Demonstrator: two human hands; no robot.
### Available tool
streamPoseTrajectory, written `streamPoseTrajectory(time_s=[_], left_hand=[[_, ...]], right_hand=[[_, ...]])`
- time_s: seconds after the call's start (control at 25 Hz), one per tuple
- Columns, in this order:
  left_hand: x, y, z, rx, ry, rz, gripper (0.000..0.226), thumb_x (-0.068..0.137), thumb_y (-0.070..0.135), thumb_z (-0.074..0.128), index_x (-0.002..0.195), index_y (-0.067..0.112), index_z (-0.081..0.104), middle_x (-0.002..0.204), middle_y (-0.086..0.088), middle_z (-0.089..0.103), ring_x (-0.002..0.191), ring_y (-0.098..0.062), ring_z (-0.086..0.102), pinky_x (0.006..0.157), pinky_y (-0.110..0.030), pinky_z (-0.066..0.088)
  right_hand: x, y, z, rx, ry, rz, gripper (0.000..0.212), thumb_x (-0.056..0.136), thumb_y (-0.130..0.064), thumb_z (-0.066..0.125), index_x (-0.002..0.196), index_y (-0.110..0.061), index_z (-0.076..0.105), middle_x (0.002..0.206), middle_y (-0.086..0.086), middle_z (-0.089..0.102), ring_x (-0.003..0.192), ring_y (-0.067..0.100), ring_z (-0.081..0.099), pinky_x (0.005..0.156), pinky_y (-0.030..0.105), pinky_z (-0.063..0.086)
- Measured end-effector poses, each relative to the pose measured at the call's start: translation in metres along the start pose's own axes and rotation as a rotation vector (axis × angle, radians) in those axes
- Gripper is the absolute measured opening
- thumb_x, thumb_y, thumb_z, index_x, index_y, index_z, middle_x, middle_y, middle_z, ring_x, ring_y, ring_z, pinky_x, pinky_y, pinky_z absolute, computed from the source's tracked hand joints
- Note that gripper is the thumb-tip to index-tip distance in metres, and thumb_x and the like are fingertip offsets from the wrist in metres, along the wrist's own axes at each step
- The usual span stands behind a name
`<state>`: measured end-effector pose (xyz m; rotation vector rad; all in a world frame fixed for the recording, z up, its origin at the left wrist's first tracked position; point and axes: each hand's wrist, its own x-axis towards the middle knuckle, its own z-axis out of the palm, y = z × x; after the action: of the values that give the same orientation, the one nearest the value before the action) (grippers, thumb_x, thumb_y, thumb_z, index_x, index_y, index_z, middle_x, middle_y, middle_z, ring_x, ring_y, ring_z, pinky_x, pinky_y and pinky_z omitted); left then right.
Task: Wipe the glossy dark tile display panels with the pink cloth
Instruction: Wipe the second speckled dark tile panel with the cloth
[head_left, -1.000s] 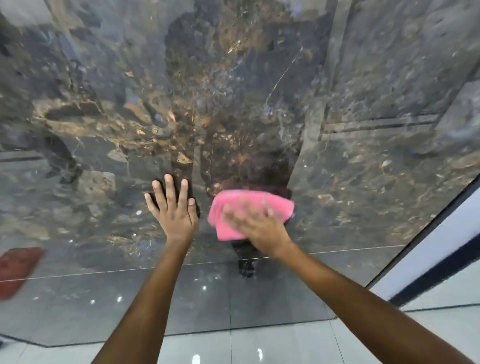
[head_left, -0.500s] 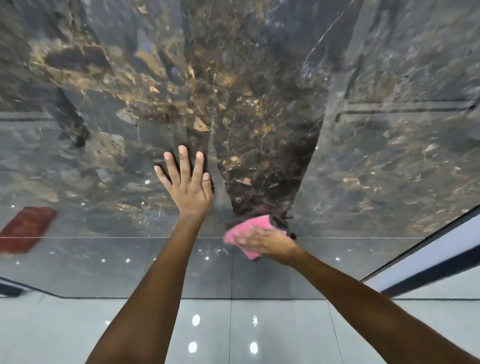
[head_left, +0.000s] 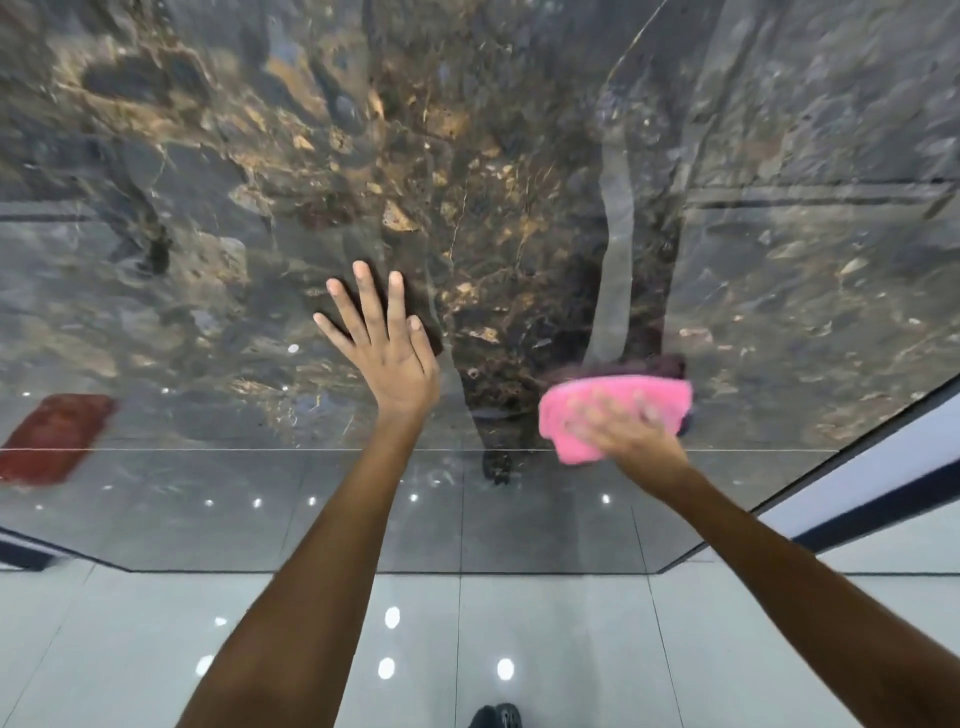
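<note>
The cloth (head_left: 618, 410), pink and bunched, lies flat against the lower part of the dark glossy panel (head_left: 519, 182), just right of its middle. I see my right hand (head_left: 631, 434) spread on top of it, pressing it to the surface; the hand is blurred, so I cannot tell how far the fingers curl. My left hand (head_left: 387, 345) rests flat on the panel with fingers straight and splayed, holding nothing, well apart from the cloth. Pale floor tiles (head_left: 545, 639) run below.
</note>
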<state>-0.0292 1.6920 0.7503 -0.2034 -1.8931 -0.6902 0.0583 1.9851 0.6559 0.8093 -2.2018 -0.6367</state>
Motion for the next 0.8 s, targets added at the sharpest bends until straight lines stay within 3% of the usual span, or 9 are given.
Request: streamPoseTrajectory(time_s=[0.08, 0.12, 0.2, 0.24, 0.36, 0.44, 0.6, 0.68, 0.8], left_hand=[[-0.013, 0.034, -0.002, -0.084, -0.043, -0.083, 0.044, 0.105, 0.03, 0.026, 0.148, 0.027, 0.02, 0.163, 0.004, 0.002, 0.149, -0.013, -0.007, 0.116, -0.056, -0.006], [-0.018, 0.053, 0.0, -0.122, -0.08, -0.067, 0.043, 0.104, 0.029, 0.03, 0.146, 0.025, 0.024, 0.162, 0.001, 0.008, 0.149, -0.012, -0.006, 0.115, -0.055, -0.008], [-0.02, 0.083, 0.006, -0.186, -0.151, 0.012, 0.043, 0.1, 0.027, 0.034, 0.143, 0.024, 0.029, 0.156, -0.006, 0.016, 0.149, -0.01, -0.007, 0.115, -0.054, -0.01], [-0.018, 0.091, 0.013, -0.199, -0.161, 0.033, 0.045, 0.1, 0.028, 0.033, 0.144, 0.026, 0.028, 0.155, -0.006, 0.016, 0.149, -0.009, -0.01, 0.115, -0.053, -0.011], [-0.014, 0.094, 0.042, -0.081, -0.074, 0.083, 0.053, 0.104, 0.033, 0.024, 0.154, 0.035, 0.007, 0.164, 0.005, -0.004, 0.148, -0.014, -0.016, 0.115, -0.054, -0.009], [-0.016, 0.088, 0.057, 0.003, 0.022, 0.146, 0.053, 0.105, 0.035, 0.017, 0.156, 0.031, 0.001, 0.163, 0.008, -0.009, 0.15, -0.02, -0.01, 0.116, -0.056, -0.004], [-0.02, 0.08, 0.061, 0.004, 0.083, 0.21, 0.053, 0.105, 0.036, 0.014, 0.156, 0.027, 0.002, 0.163, 0.006, -0.006, 0.15, -0.023, -0.007, 0.116, -0.056, -0.003], [-0.019, 0.08, 0.06, 0.002, 0.082, 0.199, 0.053, 0.105, 0.036, 0.014, 0.156, 0.027, 0.002, 0.164, 0.005, -0.006, 0.15, -0.023, -0.007, 0.117, -0.056, -0.003], [-0.015, 0.083, 0.056, 0.061, 0.054, 0.205, 0.052, 0.106, 0.036, 0.015, 0.156, 0.028, 0.003, 0.163, 0.006, -0.007, 0.15, -0.022, -0.008, 0.118, -0.054, -0.004]], right_hand=[[-0.047, -0.005, 0.025, 0.022, -0.15, -0.328, 0.108, 0.064, 0.002, 0.076, 0.151, -0.016, 0.015, 0.162, 0.006, -0.007, 0.145, 0.025, 0.013, 0.12, 0.042, 0.0], [-0.062, 0.005, 0.024, 0.041, -0.166, -0.35, 0.094, 0.073, 0.001, 0.074, 0.149, -0.015, 0.021, 0.162, 0.003, -0.012, 0.145, 0.022, 0.013, 0.121, 0.039, -0.004], [-0.066, 0.048, 0.003, 0.08, -0.056, -0.177, 0.061, 0.098, -0.002, 0.043, 0.152, -0.016, 0.018, 0.163, -0.001, -0.008, 0.148, 0.016, 0.007, 0.121, 0.037, -0.003], [-0.056, 0.071, -0.013, 0.112, 0.0, -0.067, 0.057, 0.1, 0.0, 0.032, 0.152, -0.017, 0.019, 0.163, -0.003, -0.003, 0.149, 0.014, 0.005, 0.121, 0.039, -0.001], [-0.019, 0.102, -0.045, 0.237, 0.224, 0.434, 0.048, 0.089, -0.006, 0.041, 0.135, -0.02, 0.045, 0.162, -0.003, 0.008, 0.149, 0.016, 0.006, 0.119, 0.042, -0.001], [-0.008, 0.08, -0.037, 0.187, 0.201, 0.555, 0.051, 0.085, -0.006, 0.043, 0.134, -0.021, 0.044, 0.162, 0.001, 0.006, 0.149, 0.017, 0.001, 0.118, 0.043, -0.003], [-0.072, 0.028, 0.028, 0.037, -0.033, -0.222, 0.075, 0.085, -0.002, 0.04, 0.153, -0.02, 0.011, 0.162, -0.001, -0.014, 0.147, 0.017, 0.004, 0.121, 0.038, -0.005], [-0.077, 0.055, 0.014, 0.093, -0.027, -0.23, 0.084, 0.088, -0.003, 0.047, 0.155, -0.02, 0.0, 0.162, -0.004, -0.013, 0.148, 0.014, 0.002, 0.121, 0.035, -0.004], [-0.033, 0.12, -0.045, 0.086, 0.15, 0.14, 0.081, 0.085, -0.014, 0.044, 0.155, -0.029, 0.006, 0.163, -0.004, -0.006, 0.149, 0.018, -0.001, 0.118, 0.044, 0.0]])
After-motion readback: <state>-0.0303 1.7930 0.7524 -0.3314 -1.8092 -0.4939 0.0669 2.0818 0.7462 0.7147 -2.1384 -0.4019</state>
